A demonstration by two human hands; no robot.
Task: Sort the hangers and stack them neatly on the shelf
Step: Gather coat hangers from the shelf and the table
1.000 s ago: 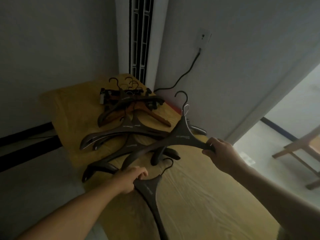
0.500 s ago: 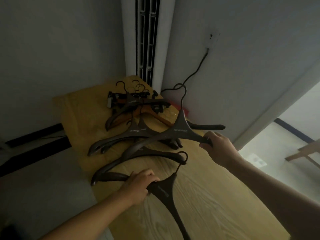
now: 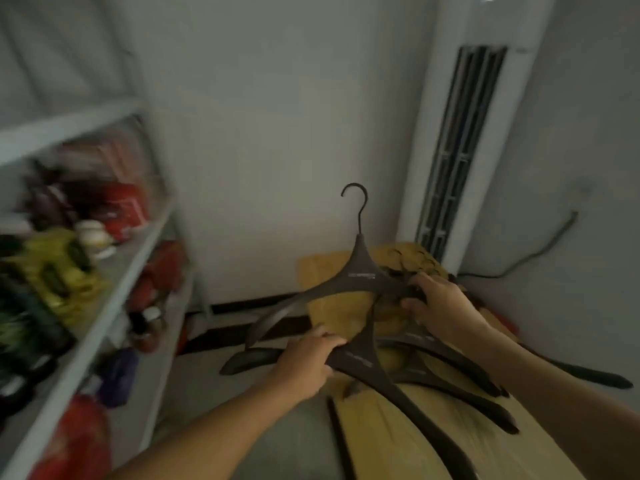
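Two dark hangers are held above the near-left edge of a yellow wooden bench [image 3: 391,441], one in each hand. At far left, a pale metal shelf [image 3: 114,306] runs away from the viewer, its tiers crowded with blurred red, yellow and green packages [image 3: 65,271].

Left hand [image 3: 304,362]: forearm enters from the lower left, palm down; fingers [image 3: 325,341] curl over the left shoulder of the lower hanger [image 3: 363,358] and grip it just beside its neck. One arm of this hanger projects left past the hand, beyond the bench edge; the other slopes down and right across the bench toward the viewer.

Upper hanger [image 3: 360,268]: hook upright, body tilted so that its left arm drops toward the floor, its neck above and behind the lower hanger.

Right hand [image 3: 440,306]: forearm enters from the lower right; fingers and thumb close around the right arm of the upper hanger, the thumb beneath the bar.

Further dark hangers [image 3: 460,368] lie on the bench below and to the right of the right forearm, overlapping one another. At right, a white floor-standing air conditioner [image 3: 467,133] stands against the wall, with a dark cable [image 3: 540,247] trailing beside it.
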